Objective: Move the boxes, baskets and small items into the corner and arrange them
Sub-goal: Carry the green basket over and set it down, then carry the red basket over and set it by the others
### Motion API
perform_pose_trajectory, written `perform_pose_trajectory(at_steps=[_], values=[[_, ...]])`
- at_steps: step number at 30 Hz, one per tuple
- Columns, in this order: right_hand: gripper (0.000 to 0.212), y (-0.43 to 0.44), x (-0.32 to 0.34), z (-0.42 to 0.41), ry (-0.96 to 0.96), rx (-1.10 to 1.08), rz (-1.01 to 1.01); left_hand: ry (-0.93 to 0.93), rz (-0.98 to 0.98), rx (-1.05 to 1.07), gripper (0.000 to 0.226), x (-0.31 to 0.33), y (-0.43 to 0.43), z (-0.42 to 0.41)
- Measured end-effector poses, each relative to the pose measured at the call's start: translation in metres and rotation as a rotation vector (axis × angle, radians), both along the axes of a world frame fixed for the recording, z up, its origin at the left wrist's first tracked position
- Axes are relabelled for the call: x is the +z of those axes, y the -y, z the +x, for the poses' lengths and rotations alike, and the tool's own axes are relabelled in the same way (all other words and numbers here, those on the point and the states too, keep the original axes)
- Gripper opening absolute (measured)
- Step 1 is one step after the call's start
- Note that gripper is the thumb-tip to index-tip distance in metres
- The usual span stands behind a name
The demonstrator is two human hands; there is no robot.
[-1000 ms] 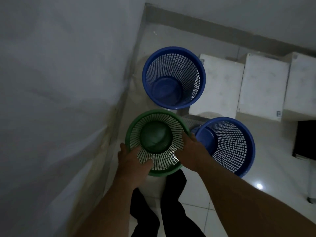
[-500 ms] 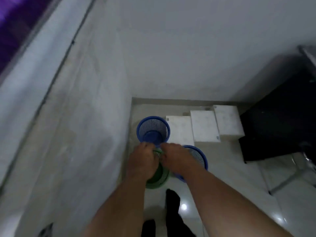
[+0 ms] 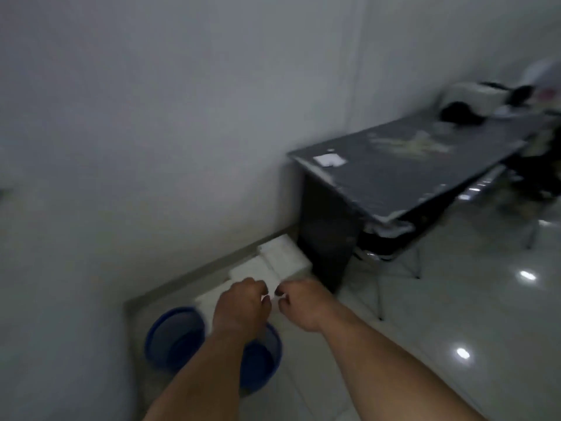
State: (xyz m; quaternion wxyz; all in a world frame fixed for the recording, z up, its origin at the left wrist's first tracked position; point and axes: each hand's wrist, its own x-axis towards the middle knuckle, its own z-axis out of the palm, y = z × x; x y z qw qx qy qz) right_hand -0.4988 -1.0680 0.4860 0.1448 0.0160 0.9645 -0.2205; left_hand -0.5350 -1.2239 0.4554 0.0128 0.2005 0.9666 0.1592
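Note:
My left hand (image 3: 243, 303) and my right hand (image 3: 300, 302) hover side by side above the floor, fingers curled in, nothing in either. Below them a blue mesh basket (image 3: 173, 335) stands in the corner by the left wall. My left forearm partly covers a second blue basket (image 3: 264, 360). The green basket is out of sight. Several white boxes run in a row along the back wall: one (image 3: 283, 256) by the desk, one (image 3: 250, 270) in the middle, one (image 3: 205, 299) behind the baskets. The picture is blurred.
A black desk (image 3: 394, 171) stands against the back wall to the right of the boxes, with a small white item (image 3: 329, 160) and clutter on top. Metal chair legs (image 3: 397, 262) show under it. Glossy white floor tiles (image 3: 455, 314) stretch to the right.
Both hands have let go of the green basket and risen away from it. The view has swung up and to the right, bringing the desk into sight.

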Motion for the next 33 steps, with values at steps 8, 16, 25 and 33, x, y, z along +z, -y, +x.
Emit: perform_pose_trajectory(at_steps=[8,16,25,33], values=[[0.034,-0.307,0.030,0.172,-0.021,-0.570,0.125,0.008,0.131,-0.603,0.015,0.020,-0.360,0.093],[0.037,-0.515,0.042,0.370,0.057,-1.054,0.177,0.000,0.194,-1.108,0.027,0.031,-0.628,0.252],[0.035,-0.682,0.013,0.456,0.096,-1.413,0.135,-0.021,0.040,-1.463,0.030,0.014,-0.840,0.317],[0.037,-0.820,0.006,0.517,0.034,-1.702,0.016,-0.044,-0.084,-1.719,0.035,0.025,-1.033,0.375]])
